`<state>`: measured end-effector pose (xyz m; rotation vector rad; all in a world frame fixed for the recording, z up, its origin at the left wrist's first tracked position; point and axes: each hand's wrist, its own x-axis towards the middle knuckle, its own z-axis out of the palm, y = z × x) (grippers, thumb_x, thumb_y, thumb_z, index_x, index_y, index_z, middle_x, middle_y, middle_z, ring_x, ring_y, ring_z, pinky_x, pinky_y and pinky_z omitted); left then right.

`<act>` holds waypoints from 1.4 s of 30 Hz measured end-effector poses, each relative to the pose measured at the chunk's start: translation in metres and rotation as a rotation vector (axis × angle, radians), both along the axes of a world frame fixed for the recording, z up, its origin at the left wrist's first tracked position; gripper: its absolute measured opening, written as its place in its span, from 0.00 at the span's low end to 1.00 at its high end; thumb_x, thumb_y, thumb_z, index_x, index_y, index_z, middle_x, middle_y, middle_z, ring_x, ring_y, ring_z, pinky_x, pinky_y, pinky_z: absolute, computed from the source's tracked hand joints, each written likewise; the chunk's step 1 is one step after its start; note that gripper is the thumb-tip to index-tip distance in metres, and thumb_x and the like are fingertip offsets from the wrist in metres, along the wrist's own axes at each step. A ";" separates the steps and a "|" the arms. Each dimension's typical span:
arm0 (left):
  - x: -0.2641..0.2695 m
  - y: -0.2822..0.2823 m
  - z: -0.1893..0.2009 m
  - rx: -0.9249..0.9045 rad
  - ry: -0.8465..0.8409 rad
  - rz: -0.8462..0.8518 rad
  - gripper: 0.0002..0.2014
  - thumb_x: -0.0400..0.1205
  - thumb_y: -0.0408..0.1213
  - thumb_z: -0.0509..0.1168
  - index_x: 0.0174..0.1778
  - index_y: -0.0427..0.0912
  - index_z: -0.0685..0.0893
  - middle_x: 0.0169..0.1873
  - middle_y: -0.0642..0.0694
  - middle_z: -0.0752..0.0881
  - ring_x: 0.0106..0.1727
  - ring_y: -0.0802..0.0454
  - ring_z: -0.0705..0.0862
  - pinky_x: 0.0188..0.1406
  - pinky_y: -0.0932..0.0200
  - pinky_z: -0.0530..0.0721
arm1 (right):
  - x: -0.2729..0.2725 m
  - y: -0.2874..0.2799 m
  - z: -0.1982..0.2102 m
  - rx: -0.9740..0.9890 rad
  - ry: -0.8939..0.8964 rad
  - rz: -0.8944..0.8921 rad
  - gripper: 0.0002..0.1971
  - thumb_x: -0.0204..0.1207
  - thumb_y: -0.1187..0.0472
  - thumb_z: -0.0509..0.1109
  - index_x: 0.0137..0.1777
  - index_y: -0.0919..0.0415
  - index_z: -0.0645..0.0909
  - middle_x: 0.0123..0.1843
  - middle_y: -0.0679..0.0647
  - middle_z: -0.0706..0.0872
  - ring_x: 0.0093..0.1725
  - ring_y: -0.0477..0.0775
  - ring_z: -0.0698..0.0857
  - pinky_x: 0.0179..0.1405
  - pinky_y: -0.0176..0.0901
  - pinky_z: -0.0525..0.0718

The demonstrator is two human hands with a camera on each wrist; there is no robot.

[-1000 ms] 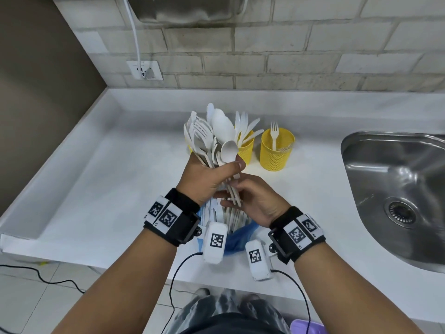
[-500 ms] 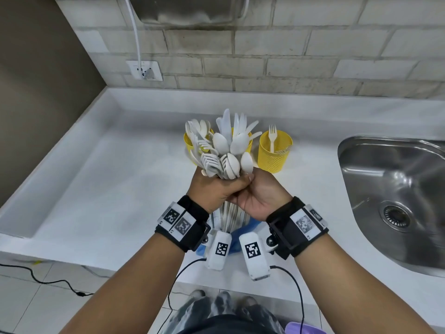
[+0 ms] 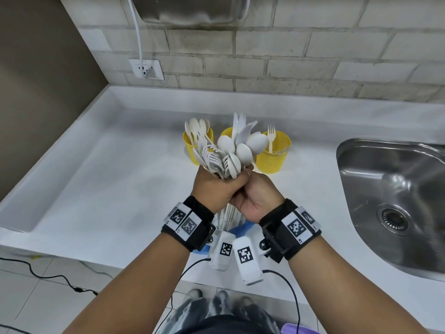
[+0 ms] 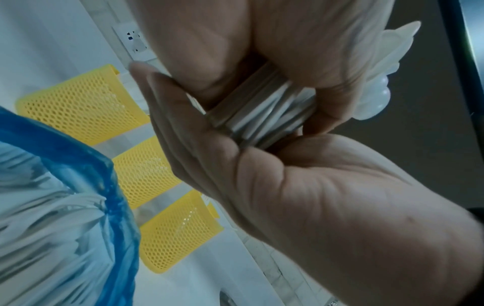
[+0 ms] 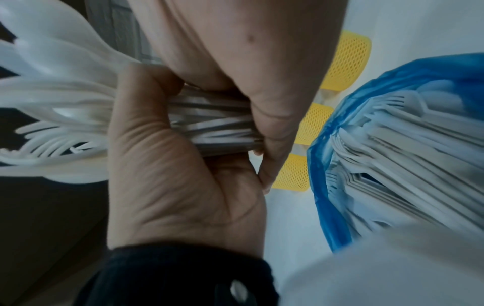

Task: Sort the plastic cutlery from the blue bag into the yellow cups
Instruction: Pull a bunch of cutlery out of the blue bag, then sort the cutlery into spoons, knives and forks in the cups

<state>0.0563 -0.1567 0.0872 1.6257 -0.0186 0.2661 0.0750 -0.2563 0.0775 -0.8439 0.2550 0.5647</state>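
Currently my left hand (image 3: 214, 186) and my right hand (image 3: 255, 196) are pressed together above the white counter (image 3: 115, 189), both with fingers curled round one bundle of white plastic cutlery (image 3: 226, 155). Its long axis runs near upright, tilted slightly away from me: handles point down toward the blue bag (image 3: 242, 229), heads point up and away toward the wall. From the left across the head view: the left yellow cup (image 3: 190, 143) holds several spoons standing bowl-up; the bundle's fork heads fan out to the left in front of it; the bundle's spoon bowls sit at centre, in front of the middle yellow cup (image 3: 227, 132), which holds knives standing blade-up; the right yellow cup (image 3: 277, 155) holds a fork standing tines-up. The three cups stand in a row near the back of the counter, just beyond my hands. A steel sink (image 3: 395, 194) is set into the counter at far right. In the left wrist view, the packed handles (image 4: 261, 118) show between my left thumb and fingers, with my right hand closed over them from above. In the right wrist view, the handles (image 5: 217, 124) run crosswise through both grips, fork tines (image 5: 52, 132) project to the left, and the bag (image 5: 327, 186) lies open on the right with more cutlery (image 5: 408, 157) stacked inside.
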 end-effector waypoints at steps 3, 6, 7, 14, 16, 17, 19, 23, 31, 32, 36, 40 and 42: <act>0.003 0.000 0.006 -0.020 -0.046 0.054 0.16 0.74 0.27 0.79 0.48 0.53 0.89 0.44 0.55 0.93 0.53 0.56 0.92 0.55 0.60 0.88 | -0.005 -0.002 0.005 -0.065 -0.013 0.065 0.17 0.93 0.56 0.57 0.73 0.60 0.83 0.65 0.59 0.91 0.61 0.60 0.90 0.53 0.54 0.92; 0.005 0.007 0.010 -0.106 -0.035 0.054 0.07 0.76 0.30 0.78 0.44 0.46 0.90 0.39 0.40 0.92 0.43 0.44 0.91 0.51 0.44 0.90 | -0.008 -0.012 0.007 -0.248 -0.079 0.067 0.15 0.91 0.55 0.60 0.56 0.60 0.87 0.44 0.54 0.93 0.46 0.60 0.89 0.53 0.57 0.86; 0.005 0.010 0.012 -0.131 -0.031 0.035 0.07 0.76 0.30 0.78 0.43 0.47 0.90 0.37 0.40 0.91 0.41 0.44 0.89 0.49 0.43 0.90 | -0.007 -0.017 0.008 -0.307 -0.120 0.031 0.14 0.90 0.56 0.61 0.52 0.59 0.87 0.41 0.52 0.92 0.46 0.59 0.88 0.54 0.56 0.84; -0.001 0.025 0.018 -0.032 -0.039 -0.122 0.19 0.76 0.23 0.77 0.59 0.43 0.87 0.49 0.48 0.93 0.54 0.50 0.91 0.51 0.57 0.88 | 0.001 -0.042 0.035 -0.496 -0.748 -0.014 0.18 0.77 0.61 0.72 0.67 0.53 0.85 0.67 0.56 0.87 0.67 0.57 0.87 0.64 0.56 0.89; 0.001 0.026 0.019 -0.026 -0.054 -0.125 0.23 0.74 0.25 0.76 0.63 0.46 0.85 0.55 0.51 0.92 0.59 0.54 0.90 0.56 0.60 0.87 | -0.003 -0.041 0.040 -0.606 -0.931 -0.029 0.18 0.77 0.60 0.75 0.67 0.59 0.84 0.65 0.59 0.84 0.63 0.54 0.87 0.61 0.52 0.90; 0.002 0.026 0.019 -0.018 -0.059 -0.125 0.24 0.73 0.26 0.76 0.64 0.46 0.84 0.56 0.52 0.91 0.61 0.54 0.89 0.58 0.61 0.86 | -0.005 -0.040 0.041 -0.647 -0.988 -0.052 0.16 0.78 0.62 0.76 0.65 0.62 0.84 0.63 0.58 0.83 0.60 0.53 0.88 0.60 0.50 0.90; 0.004 0.030 0.017 -0.004 -0.061 -0.125 0.25 0.72 0.29 0.77 0.65 0.45 0.84 0.57 0.54 0.91 0.63 0.54 0.89 0.61 0.60 0.86 | -0.006 -0.039 0.042 -0.690 -1.043 -0.093 0.14 0.79 0.64 0.77 0.63 0.64 0.85 0.59 0.56 0.83 0.56 0.51 0.88 0.60 0.50 0.89; 0.007 0.036 0.016 0.049 -0.046 -0.128 0.25 0.72 0.29 0.78 0.66 0.40 0.84 0.53 0.57 0.91 0.61 0.59 0.89 0.60 0.61 0.87 | -0.007 -0.037 0.039 -0.739 -1.096 -0.137 0.12 0.78 0.63 0.78 0.60 0.63 0.86 0.54 0.54 0.85 0.55 0.56 0.88 0.56 0.59 0.90; 0.010 0.053 0.015 0.007 -0.007 -0.213 0.27 0.75 0.15 0.74 0.64 0.45 0.80 0.49 0.70 0.91 0.56 0.69 0.88 0.56 0.72 0.83 | -0.017 -0.019 0.032 -0.791 -1.207 -0.265 0.09 0.81 0.69 0.76 0.59 0.69 0.87 0.56 0.57 0.84 0.58 0.55 0.88 0.55 0.53 0.92; 0.010 0.057 0.016 -0.007 -0.003 -0.220 0.27 0.74 0.20 0.76 0.64 0.48 0.81 0.51 0.66 0.92 0.59 0.66 0.88 0.59 0.69 0.84 | -0.017 -0.016 0.032 -0.788 -1.199 -0.267 0.09 0.81 0.69 0.75 0.60 0.69 0.88 0.57 0.57 0.84 0.59 0.55 0.87 0.55 0.52 0.92; 0.012 0.067 0.019 -0.011 -0.002 -0.215 0.28 0.69 0.41 0.77 0.67 0.48 0.83 0.62 0.48 0.89 0.67 0.53 0.87 0.71 0.53 0.83 | -0.017 -0.005 0.031 -0.792 -1.179 -0.283 0.10 0.79 0.73 0.75 0.59 0.65 0.87 0.57 0.54 0.83 0.60 0.57 0.87 0.55 0.57 0.91; 0.018 0.079 0.017 0.070 -0.005 -0.166 0.27 0.67 0.44 0.78 0.64 0.51 0.84 0.57 0.55 0.90 0.62 0.57 0.88 0.64 0.58 0.84 | -0.017 0.006 0.030 -0.816 -1.148 -0.297 0.14 0.77 0.73 0.76 0.61 0.61 0.83 0.57 0.50 0.84 0.59 0.55 0.87 0.56 0.58 0.90; 0.022 0.085 0.015 0.056 0.012 -0.158 0.26 0.66 0.43 0.81 0.60 0.57 0.86 0.58 0.50 0.91 0.64 0.47 0.88 0.67 0.45 0.85 | -0.016 0.011 0.030 -0.784 -1.079 -0.294 0.18 0.77 0.75 0.74 0.62 0.59 0.81 0.59 0.52 0.84 0.60 0.53 0.87 0.59 0.52 0.90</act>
